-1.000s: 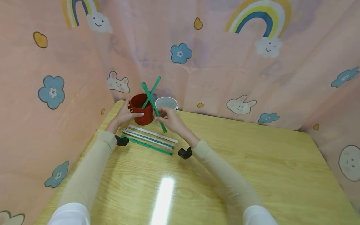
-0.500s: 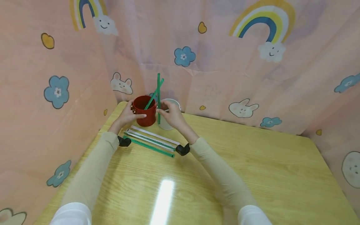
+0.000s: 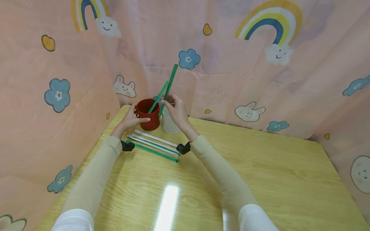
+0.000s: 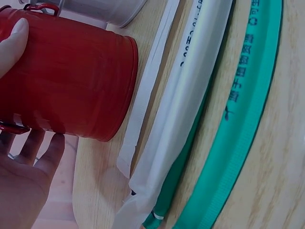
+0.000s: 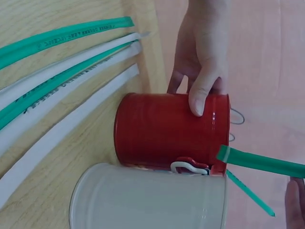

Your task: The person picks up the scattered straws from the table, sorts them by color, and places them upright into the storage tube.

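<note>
Pink cloth [image 3: 225, 48] printed with rainbows, clouds, rabbits and blue flowers hangs behind and beside a wood-grain table [image 3: 237, 154]; light glare on its near part. Far left corner: red bucket [image 4: 81, 78], upright, with a white bucket [image 3: 170, 126] just beside it on the right. Left hand [image 3: 129, 120] grips the red bucket, thumb along its near side, other fingers round the far side. Right hand [image 3: 178, 112] pinches a printed green stick [image 3: 172, 78] between thumb and fingers, slanted, top leaning right, lower end at the red bucket's rim; cannot tell whether it touches. Second green stick [image 3: 158, 98] stands tilted inside the red bucket, upper part sticking out. In front of both buckets, a row of flat-lying sticks, roughly parallel: white stick [image 3: 156, 137] farthest from the person, green stick [image 3: 156, 152] nearest, white and green ones between. Black device [image 3: 128, 146] on left wrist, another [image 3: 183, 148] on right.
</note>
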`<state>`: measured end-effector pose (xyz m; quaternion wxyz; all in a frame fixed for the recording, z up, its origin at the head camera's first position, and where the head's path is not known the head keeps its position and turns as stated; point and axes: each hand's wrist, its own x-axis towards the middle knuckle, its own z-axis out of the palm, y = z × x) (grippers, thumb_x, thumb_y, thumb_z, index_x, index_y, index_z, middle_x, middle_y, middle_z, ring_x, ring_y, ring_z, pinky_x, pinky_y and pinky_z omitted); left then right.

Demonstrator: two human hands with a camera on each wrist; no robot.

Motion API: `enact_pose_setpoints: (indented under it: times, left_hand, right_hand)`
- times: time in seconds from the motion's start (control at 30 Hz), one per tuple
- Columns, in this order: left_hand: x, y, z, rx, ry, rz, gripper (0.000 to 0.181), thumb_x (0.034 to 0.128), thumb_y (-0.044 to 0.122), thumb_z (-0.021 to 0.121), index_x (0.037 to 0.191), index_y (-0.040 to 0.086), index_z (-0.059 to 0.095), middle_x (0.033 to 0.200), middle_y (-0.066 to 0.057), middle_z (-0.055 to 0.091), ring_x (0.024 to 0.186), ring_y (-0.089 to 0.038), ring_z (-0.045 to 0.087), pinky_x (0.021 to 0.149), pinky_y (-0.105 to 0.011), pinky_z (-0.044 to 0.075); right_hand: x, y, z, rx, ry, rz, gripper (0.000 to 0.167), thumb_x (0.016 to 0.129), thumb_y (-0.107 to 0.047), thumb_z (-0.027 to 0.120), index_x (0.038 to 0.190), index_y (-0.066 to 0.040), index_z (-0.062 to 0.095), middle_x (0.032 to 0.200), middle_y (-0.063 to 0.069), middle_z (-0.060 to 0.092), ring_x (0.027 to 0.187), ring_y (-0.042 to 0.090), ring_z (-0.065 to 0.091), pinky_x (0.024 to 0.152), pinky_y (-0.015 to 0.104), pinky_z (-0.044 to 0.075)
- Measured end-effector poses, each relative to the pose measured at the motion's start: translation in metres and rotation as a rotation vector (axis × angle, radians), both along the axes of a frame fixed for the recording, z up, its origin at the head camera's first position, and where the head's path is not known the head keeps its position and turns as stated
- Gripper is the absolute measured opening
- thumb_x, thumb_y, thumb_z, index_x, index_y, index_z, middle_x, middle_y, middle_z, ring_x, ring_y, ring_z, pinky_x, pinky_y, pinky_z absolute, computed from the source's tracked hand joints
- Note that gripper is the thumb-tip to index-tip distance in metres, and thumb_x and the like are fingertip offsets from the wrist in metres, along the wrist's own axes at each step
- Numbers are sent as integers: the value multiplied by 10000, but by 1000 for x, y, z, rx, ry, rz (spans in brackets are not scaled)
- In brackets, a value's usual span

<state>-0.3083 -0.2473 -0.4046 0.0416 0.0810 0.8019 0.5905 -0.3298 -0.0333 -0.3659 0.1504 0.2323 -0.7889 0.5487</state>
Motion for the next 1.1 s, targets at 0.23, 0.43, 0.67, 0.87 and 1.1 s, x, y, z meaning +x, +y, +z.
enact_pose_setpoints:
  times: [0.23,0.43,0.67,0.87,1.1]
  left_hand:
    - [-2,-1,-2,-1,1,2,803,854,34,678,1468,-35,164,1504,-261,263,1352,-438,294,1091,-579,332]
    - [-17,-8,-22,-9,9,15,834,854,84,698,1486,26,157,1514,-216,268,1348,-406,303,1087,-565,349]
    - [-23,-10,-32,-5,26,20,845,850,107,713,1489,56,163,1511,-191,280,1342,-383,318,1093,-552,354]
    - [-16,-6,-19,14,2,14,836,852,61,695,1487,26,152,1513,-215,267,1346,-398,307,1104,-560,333]
    - [-13,-6,-14,-11,-19,11,862,854,83,699,1492,7,124,1523,-232,237,1384,-420,278,1126,-576,289]
  right_hand:
    - [-4,-8,-1,-120,16,-30,253,919,-150,640,1106,20,668,976,159,711,903,240,683,816,246,561]
    - [-8,-16,-6,-213,-15,-60,270,908,-145,651,1106,37,667,980,205,704,897,277,680,797,266,569]
    - [-11,-20,-10,-178,-67,-46,269,935,-151,615,1112,46,665,1011,215,698,933,317,678,807,345,572]
    - [-8,-26,-12,-91,-121,-46,238,959,-161,587,1092,16,674,990,186,711,892,275,688,736,249,565]
    - [-3,-33,-12,-18,-130,-62,221,939,-189,623,1025,7,679,907,165,702,830,242,658,655,170,497]
